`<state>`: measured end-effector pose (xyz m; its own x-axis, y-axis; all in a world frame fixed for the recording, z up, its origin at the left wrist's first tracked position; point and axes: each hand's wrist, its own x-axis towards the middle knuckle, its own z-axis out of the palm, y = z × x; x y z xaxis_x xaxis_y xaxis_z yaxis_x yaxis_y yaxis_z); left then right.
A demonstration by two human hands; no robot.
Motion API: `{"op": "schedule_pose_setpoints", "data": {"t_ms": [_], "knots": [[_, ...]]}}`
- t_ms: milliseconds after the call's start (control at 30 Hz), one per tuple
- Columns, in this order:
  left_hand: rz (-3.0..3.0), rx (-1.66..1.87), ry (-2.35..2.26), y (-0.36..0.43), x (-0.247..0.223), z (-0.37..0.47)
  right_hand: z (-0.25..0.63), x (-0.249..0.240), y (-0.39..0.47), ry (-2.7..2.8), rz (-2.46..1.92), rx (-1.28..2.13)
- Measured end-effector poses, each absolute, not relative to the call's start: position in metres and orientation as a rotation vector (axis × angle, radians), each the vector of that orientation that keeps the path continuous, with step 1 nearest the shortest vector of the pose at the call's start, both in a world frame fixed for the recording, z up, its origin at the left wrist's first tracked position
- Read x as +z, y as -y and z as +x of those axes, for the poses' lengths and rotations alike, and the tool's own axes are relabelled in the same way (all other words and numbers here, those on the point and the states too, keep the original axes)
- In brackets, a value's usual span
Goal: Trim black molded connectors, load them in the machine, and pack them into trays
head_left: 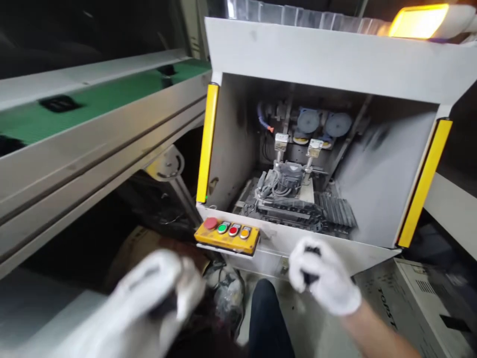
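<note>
"What does the right hand (328, 278) hold?"
"Its gloved fingers pinch a small black part (309, 277) before the machine (316, 54)."
"And the left hand (145, 293)?"
"Blurred, fingers curled, near the yellow button box (227, 241); whether they grip anything, I cannot tell."

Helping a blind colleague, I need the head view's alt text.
Gloved right hand grips a black part before an open machine cabinet with a yellow button box; gloved left hand is blurred. Green conveyor belt, upper left.
</note>
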<state>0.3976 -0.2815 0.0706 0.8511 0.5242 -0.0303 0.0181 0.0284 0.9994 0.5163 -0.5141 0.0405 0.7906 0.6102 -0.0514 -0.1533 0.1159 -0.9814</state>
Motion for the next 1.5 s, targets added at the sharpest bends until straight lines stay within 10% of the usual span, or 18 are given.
{"op": "schedule_pose_setpoints", "data": {"t_ms": [167, 367, 1500], "knots": [[1.493, 0.808, -0.081, 0.269, 0.175, 0.63, 0.707, 0.156, 0.511, 0.606, -1.415, -0.559], [1.574, 0.712, 0.161, 0.281, 0.153, 0.826, 0.874, 0.15, 0.465, 0.614, -1.495, -0.395], [1.306, 0.109, 0.212, 0.265, 0.138, 0.827, 0.87, 0.13, 0.461, 0.651, -1.493, -0.249]]}}
